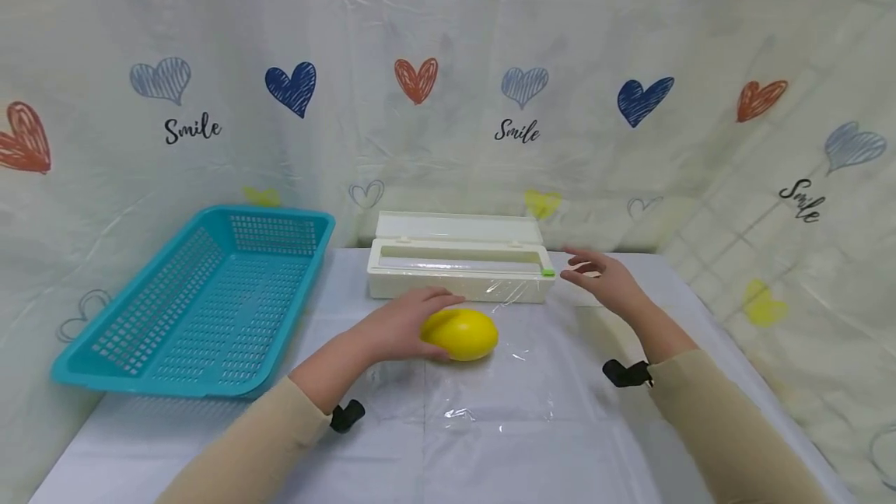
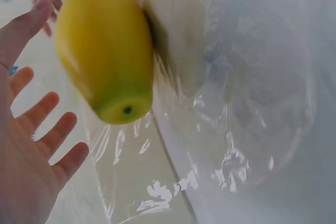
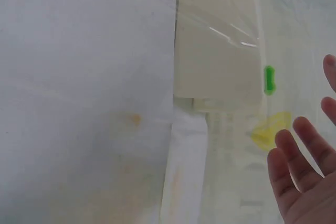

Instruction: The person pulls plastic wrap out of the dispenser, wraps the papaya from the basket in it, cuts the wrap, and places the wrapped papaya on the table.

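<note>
A smooth yellow mango (image 1: 462,334), greenish round its stem end, lies on clear plastic film (image 1: 518,387) spread over the table. My left hand (image 1: 406,325) is beside the mango with thumb and fingers spread around its left side. In the left wrist view, a gap shows between those fingers (image 2: 63,129) and the mango (image 2: 105,51). Behind it stands a white cling film dispenser (image 1: 458,288), lid raised, the film drawn out over its front. My right hand (image 1: 607,282) hovers near the dispenser's right end, close to the green cutter slider (image 1: 548,272), holding nothing, fingers loosely bent.
A turquoise perforated plastic basket (image 1: 280,364) stands on the left of the table. A white sheet (image 1: 336,457) covers the tabletop. Behind hangs a curtain (image 1: 448,14) printed with hearts and "Smile", continuing along the right side.
</note>
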Demonstrator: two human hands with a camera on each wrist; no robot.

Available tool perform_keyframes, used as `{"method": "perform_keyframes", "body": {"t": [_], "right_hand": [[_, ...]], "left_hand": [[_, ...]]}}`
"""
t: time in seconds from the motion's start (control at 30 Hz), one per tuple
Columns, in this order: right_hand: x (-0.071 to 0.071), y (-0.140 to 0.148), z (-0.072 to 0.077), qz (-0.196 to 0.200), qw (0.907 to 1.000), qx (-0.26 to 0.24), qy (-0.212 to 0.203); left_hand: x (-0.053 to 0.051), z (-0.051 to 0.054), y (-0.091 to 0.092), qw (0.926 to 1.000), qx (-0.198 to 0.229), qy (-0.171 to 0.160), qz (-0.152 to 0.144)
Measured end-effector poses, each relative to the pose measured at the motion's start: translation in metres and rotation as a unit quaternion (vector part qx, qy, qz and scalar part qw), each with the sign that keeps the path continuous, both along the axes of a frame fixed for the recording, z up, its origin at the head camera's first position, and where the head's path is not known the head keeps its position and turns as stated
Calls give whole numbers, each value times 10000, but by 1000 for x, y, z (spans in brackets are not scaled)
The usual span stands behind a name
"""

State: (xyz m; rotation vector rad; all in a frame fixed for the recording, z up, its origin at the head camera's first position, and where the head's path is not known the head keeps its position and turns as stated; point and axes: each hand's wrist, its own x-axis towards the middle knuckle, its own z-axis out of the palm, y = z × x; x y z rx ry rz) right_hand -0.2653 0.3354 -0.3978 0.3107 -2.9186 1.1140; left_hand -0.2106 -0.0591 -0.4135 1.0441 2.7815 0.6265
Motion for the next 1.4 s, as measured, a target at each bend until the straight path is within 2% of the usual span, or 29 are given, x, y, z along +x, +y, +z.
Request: {"method": "perform_keyframes", "body": {"t": [0.13, 0.3, 0.4, 0.5, 0.67, 0.73, 0.83, 0.97, 1.13, 1.23, 1.4], "right_hand": [[20, -8, 10, 418, 9979, 310, 384], [50, -19, 14, 1104, 9901, 660, 563], [66, -25, 12, 1616, 9824, 886, 292], [80, -33, 8, 2131, 9700, 1163, -146], [101, -43, -4, 2702, 9462, 1571, -841], [108, -44, -9, 2855, 9392, 1629, -989], [117, -45, -17, 3095, 9316, 1670, -924], [123, -45, -25, 3389, 9216, 1795, -606], [126, -47, -34, 3561, 9102, 2102, -225], [126, -47, -37, 3640, 9066, 2133, -9], [125, -47, -39, 3702, 9115, 1796, -7]], "left_hand": [[13, 9, -13, 9997, -115, 185, 70], [33, 15, -32, 9988, -319, 300, -228], [44, 12, -44, 9964, -653, 130, -526], [52, 6, -56, 9916, -1045, -61, -763], [62, -4, -70, 9862, -1412, -237, -834], [64, -7, -74, 9859, -1437, -240, -821], [65, -11, -78, 9868, -1376, -156, -845], [65, -14, -79, 9873, -1318, -7, -887], [64, -20, -78, 9866, -1349, 111, -914], [64, -25, -77, 9873, -1315, 124, -888], [63, -30, -77, 9911, -1142, -51, -683]]}}
